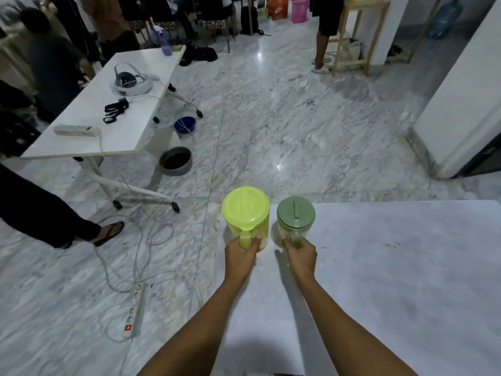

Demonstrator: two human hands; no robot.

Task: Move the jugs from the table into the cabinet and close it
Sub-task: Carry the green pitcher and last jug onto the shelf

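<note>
Marble floor surrounds a white table at lower right. Two lidded jugs stand upright near the table's far-left corner, just beside each other: a yellow-green jug and a clear jug with green lid. Left hand has its fingers wrapped round the yellow-green jug's handle; right hand has its fingers closed on the clear jug's handle.

No lettering can be read anywhere in the view. The orange box on the floor at the far end of the room bears a pale mark, too blurred to make out. The jug lids carry no visible print.
</note>
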